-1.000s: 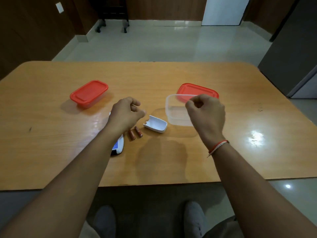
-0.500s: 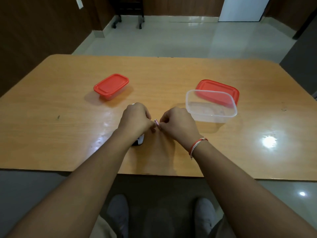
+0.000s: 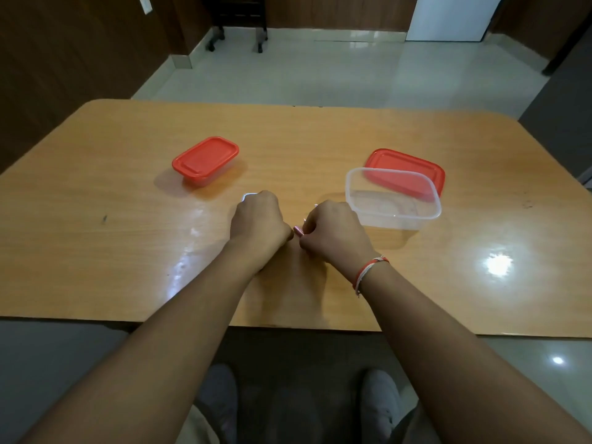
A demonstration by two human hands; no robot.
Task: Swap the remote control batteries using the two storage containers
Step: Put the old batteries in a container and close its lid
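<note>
- Head view: left hand (image 3: 258, 221) low over the wooden table (image 3: 96, 251), fingers curled under, knuckles up; what sits inside the fist hidden, only a pale sliver of the remote (image 3: 248, 196) peeking past the far knuckles
- Right hand (image 3: 333, 233) just beside it, fingers curled too, pinching the end of a small pinkish battery (image 3: 298, 231) that pokes out into the gap between both hands
- Red and white thread band (image 3: 368, 273) round the right wrist
- Open clear tub (image 3: 392, 198) right next to the right hand on its far right side, looking empty, its red lid (image 3: 405, 169) flat on the table behind it and partly seen through the clear wall
- Second tub (image 3: 205, 161), smaller, red lid pressed on, standing well apart, beyond the left hand on the left
- Two grey shoes (image 3: 217, 402) on the floor below the near table edge
</note>
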